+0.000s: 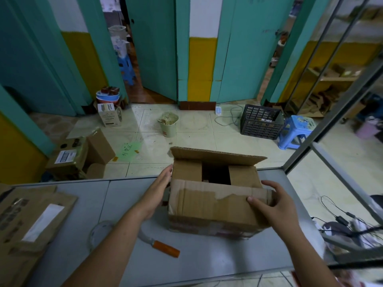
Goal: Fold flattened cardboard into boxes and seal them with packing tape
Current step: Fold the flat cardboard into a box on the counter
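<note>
A brown cardboard box (213, 206) stands on the grey table (207, 257) with its top partly open. Its far flap (215, 155) sticks up, both side flaps lie folded in, and the near flap leans inward. My left hand (158, 189) lies flat with straight fingers against the box's left side. My right hand (271, 200) curls round the right end of the near flap, thumb on its front face. A tape dispenser (159, 245) with an orange handle and a clear tape roll (101, 235) lies on the table in front of the box.
Flattened cardboard (31, 220) is stacked at the table's left end. Beyond the far edge, the floor holds cardboard boxes (78, 156), a waste bin (169, 124), a dark crate (261, 122) and a blue stool (294, 131). Cables (342, 220) hang at the right.
</note>
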The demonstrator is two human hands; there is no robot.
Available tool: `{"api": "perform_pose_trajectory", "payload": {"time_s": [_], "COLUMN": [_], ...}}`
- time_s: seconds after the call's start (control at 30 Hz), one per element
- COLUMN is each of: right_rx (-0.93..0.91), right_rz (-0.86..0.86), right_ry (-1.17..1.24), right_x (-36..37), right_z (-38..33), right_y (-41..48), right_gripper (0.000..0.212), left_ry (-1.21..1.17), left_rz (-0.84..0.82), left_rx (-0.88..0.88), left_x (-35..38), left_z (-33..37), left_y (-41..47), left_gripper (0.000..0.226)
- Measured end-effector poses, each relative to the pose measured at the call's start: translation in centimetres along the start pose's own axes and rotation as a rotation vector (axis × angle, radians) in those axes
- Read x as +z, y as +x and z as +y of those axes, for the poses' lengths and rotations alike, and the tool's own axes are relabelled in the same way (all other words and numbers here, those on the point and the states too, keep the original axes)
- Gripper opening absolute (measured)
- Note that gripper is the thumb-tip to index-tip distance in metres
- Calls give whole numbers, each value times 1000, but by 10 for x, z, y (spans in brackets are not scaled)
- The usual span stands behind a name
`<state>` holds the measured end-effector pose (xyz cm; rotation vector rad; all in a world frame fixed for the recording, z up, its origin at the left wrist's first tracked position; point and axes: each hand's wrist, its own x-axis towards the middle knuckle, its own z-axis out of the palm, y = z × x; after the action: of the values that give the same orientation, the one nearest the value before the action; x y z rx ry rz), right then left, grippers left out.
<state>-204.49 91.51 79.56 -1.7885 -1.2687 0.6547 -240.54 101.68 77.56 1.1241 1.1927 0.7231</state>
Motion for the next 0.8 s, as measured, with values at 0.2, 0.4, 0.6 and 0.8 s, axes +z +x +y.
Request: {"api": "perform_pose_trajectory", "payload": {"time_s": [0.2, 0.4, 0.6, 0.8], "right_rx": [-100, -100, 114, -35], "right_rz": [1, 57, 22, 57], "right_ry": [-102, -196, 99, -44], "right_x": [10, 18, 22, 21], "right_z": [5, 17, 23, 18], "right_y": [3, 7, 6, 6], "right_gripper": [52, 81, 108, 94], "left_ry": [257, 760, 1058, 1349], "left_rz": [196, 137, -23, -78], "left_rx": [314, 419, 331, 239], "left_x": [0, 6, 2, 23], "left_z": [21, 54, 40, 8], "left_y": [8, 24, 8, -6], "left_gripper": [89, 94, 79, 101]}}
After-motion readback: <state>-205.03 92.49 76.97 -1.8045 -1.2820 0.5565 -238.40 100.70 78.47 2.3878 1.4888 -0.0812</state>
